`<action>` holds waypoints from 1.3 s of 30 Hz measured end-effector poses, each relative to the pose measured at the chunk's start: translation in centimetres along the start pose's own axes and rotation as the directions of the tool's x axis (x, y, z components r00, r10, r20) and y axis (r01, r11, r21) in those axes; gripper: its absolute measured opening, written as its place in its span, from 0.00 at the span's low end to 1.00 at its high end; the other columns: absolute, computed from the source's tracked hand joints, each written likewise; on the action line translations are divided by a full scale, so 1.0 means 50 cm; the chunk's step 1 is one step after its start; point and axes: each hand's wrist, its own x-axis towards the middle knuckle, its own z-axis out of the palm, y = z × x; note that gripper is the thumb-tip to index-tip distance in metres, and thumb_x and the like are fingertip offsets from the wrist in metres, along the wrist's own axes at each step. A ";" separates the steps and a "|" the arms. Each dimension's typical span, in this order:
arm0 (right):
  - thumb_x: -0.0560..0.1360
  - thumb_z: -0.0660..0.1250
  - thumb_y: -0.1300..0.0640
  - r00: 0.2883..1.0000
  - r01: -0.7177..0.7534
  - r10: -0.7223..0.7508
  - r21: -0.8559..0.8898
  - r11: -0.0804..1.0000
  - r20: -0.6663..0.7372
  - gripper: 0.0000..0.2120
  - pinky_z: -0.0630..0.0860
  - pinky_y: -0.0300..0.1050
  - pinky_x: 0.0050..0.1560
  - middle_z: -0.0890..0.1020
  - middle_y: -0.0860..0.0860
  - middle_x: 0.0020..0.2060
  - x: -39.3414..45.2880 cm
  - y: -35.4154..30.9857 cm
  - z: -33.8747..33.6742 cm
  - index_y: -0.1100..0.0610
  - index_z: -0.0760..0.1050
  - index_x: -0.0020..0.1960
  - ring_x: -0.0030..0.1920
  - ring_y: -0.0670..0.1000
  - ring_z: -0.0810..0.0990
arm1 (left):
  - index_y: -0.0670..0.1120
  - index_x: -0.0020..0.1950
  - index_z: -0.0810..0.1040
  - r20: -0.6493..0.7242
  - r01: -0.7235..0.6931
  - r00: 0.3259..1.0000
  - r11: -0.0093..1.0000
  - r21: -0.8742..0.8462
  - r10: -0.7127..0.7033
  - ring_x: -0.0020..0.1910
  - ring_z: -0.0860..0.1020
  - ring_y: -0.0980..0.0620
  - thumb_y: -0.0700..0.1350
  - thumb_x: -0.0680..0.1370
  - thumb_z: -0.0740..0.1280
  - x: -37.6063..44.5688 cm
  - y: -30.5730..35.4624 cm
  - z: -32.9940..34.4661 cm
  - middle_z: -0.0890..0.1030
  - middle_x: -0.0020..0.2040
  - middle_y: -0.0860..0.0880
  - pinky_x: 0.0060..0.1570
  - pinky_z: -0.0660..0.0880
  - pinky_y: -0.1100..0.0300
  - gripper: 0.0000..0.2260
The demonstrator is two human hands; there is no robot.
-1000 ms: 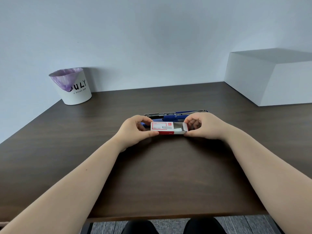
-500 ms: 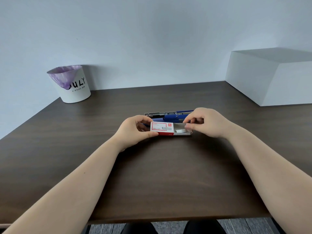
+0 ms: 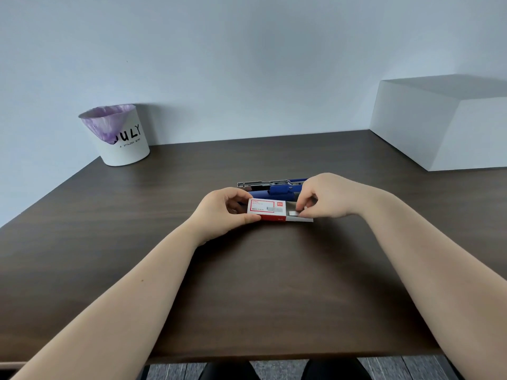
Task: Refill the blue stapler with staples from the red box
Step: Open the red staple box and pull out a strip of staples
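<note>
Nearest the camera, 2 bare forearms reach forward over the dark wood worktop from about 7 and 5 o'clock, meeting near its centre.

The left hand is closed on the left end of the red box — thumb along the near edge, fingers curled behind the far edge. The box lies flat on the worktop, its white label face up and its red side toward the camera. Its inner tray is slid partly out at the 3 o'clock end.

The right hand is at that open end, thumb and forefinger pinched on a strip of staples that lies over the exposed tray; the remaining fingers are curled.

Just beyond the box, at 12 o'clock from it, the blue stapler lies on the worktop, opened out, with its metal staple channel pointing toward 9 o'clock. The right hand hides its right end.

Farther back, a white bin with a purple liner stands at 10 o'clock by the wall. A large white block sits at 2 o'clock.
</note>
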 end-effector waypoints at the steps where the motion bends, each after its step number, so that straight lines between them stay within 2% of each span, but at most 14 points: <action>1: 0.72 0.67 0.56 1.000 0.007 -0.007 -0.003 1.000 -0.013 0.07 0.67 0.31 0.36 0.78 0.42 0.34 0.001 0.000 0.003 0.53 0.84 0.47 0.39 0.45 0.78 | 0.54 0.48 0.79 0.000 -0.001 1.000 1.000 -0.002 0.001 0.47 0.83 0.47 0.45 0.66 0.78 0.001 0.000 0.000 0.85 0.46 0.52 0.53 0.80 0.55 0.14; 3: 0.72 0.68 0.56 0.998 0.025 -0.025 0.009 1.000 -0.056 0.06 0.67 0.32 0.36 0.78 0.44 0.34 -0.001 0.002 0.011 0.54 0.83 0.45 0.37 0.46 0.76 | 0.55 0.47 0.79 -0.004 -0.002 1.000 1.000 0.001 0.002 0.48 0.83 0.47 0.45 0.66 0.78 0.002 0.000 0.000 0.85 0.46 0.52 0.54 0.80 0.54 0.14; 5: 0.71 0.69 0.56 0.989 0.022 -0.006 0.100 0.995 -0.151 0.04 0.69 0.35 0.38 0.77 0.46 0.35 -0.006 0.005 0.016 0.55 0.82 0.44 0.37 0.47 0.75 | 0.54 0.48 0.79 -0.017 0.005 1.000 1.000 0.000 -0.005 0.48 0.83 0.47 0.45 0.66 0.78 0.002 -0.002 0.000 0.85 0.46 0.51 0.54 0.80 0.54 0.14; 7: 0.71 0.71 0.56 0.959 0.001 0.066 0.236 0.972 -0.276 0.04 0.72 0.37 0.41 0.78 0.47 0.37 -0.012 0.010 0.015 0.55 0.82 0.44 0.39 0.48 0.77 | 0.52 0.49 0.79 -0.034 0.018 0.999 1.000 -0.011 -0.018 0.47 0.83 0.48 0.45 0.66 0.78 0.002 -0.004 -0.001 0.85 0.46 0.52 0.53 0.80 0.55 0.15; 9: 0.71 0.71 0.56 0.931 -0.029 0.148 0.339 0.941 -0.333 0.03 0.74 0.36 0.40 0.80 0.48 0.39 -0.020 0.018 0.011 0.54 0.81 0.44 0.39 0.48 0.79 | 0.50 0.51 0.80 -0.052 0.025 0.998 1.000 -0.009 -0.025 0.43 0.82 0.52 0.46 0.66 0.78 0.002 -0.005 -0.002 0.84 0.44 0.53 0.52 0.80 0.57 0.16; 13: 0.74 0.68 0.56 0.932 -0.125 0.261 0.455 0.882 -0.251 0.03 0.78 0.37 0.33 0.83 0.50 0.40 -0.034 0.039 0.013 0.55 0.78 0.46 0.31 0.49 0.82 | 0.51 0.52 0.80 -0.081 0.034 0.996 0.998 0.053 -0.029 0.37 0.77 0.55 0.50 0.64 0.78 0.004 -0.009 -0.004 0.84 0.45 0.48 0.47 0.78 0.58 0.19; 16: 0.75 0.65 0.61 0.940 -0.125 0.277 0.552 0.824 -0.201 0.04 0.83 0.43 0.39 0.84 0.55 0.42 -0.033 0.041 0.018 0.59 0.77 0.48 0.39 0.52 0.85 | 0.51 0.52 0.80 -0.080 0.038 0.996 0.996 0.076 -0.032 0.36 0.77 0.55 0.51 0.63 0.79 0.005 -0.012 -0.002 0.84 0.45 0.46 0.47 0.78 0.57 0.19; 18: 0.76 0.63 0.63 0.946 -0.098 0.269 0.635 0.766 -0.179 0.04 0.84 0.42 0.42 0.85 0.57 0.42 -0.032 0.034 0.020 0.60 0.76 0.49 0.40 0.52 0.86 | 0.51 0.51 0.80 -0.075 0.038 0.997 0.995 0.089 -0.031 0.36 0.77 0.54 0.52 0.63 0.79 0.006 -0.013 -0.001 0.84 0.44 0.45 0.48 0.79 0.55 0.20; 20: 0.77 0.63 0.63 0.953 -0.077 0.250 0.664 0.743 -0.169 0.04 0.83 0.41 0.45 0.85 0.57 0.43 -0.030 0.026 0.022 0.61 0.76 0.50 0.42 0.52 0.86 | 0.51 0.51 0.80 -0.072 0.038 0.997 0.994 0.100 -0.031 0.36 0.77 0.54 0.52 0.62 0.79 0.007 -0.014 0.000 0.84 0.44 0.46 0.49 0.80 0.54 0.20; 26: 0.76 0.64 0.62 0.971 -0.044 0.197 0.709 0.704 -0.136 0.03 0.81 0.52 0.55 0.86 0.55 0.46 -0.020 0.011 0.039 0.58 0.75 0.50 0.47 0.52 0.86 | 0.51 0.49 0.81 -0.054 0.027 0.998 0.993 0.118 -0.021 0.35 0.76 0.55 0.52 0.63 0.79 0.008 -0.011 0.004 0.82 0.40 0.50 0.46 0.79 0.55 0.18; 30: 0.77 0.63 0.63 0.979 -0.011 0.153 0.714 0.700 -0.135 0.03 0.80 0.53 0.57 0.86 0.55 0.48 -0.018 0.001 0.047 0.58 0.75 0.50 0.49 0.51 0.85 | 0.50 0.49 0.82 -0.035 0.006 0.999 0.991 0.130 -0.001 0.36 0.76 0.56 0.53 0.62 0.79 0.007 -0.007 0.004 0.83 0.44 0.49 0.47 0.79 0.55 0.18; 39: 0.77 0.63 0.63 0.976 0.010 0.133 0.646 0.764 -0.173 0.04 0.81 0.47 0.53 0.86 0.54 0.48 -0.015 -0.005 0.050 0.58 0.75 0.51 0.45 0.49 0.86 | 0.51 0.52 0.82 -0.013 -0.022 1.000 0.985 0.169 0.024 0.36 0.75 0.58 0.53 0.64 0.78 0.006 -0.004 0.003 0.80 0.43 0.55 0.46 0.77 0.58 0.19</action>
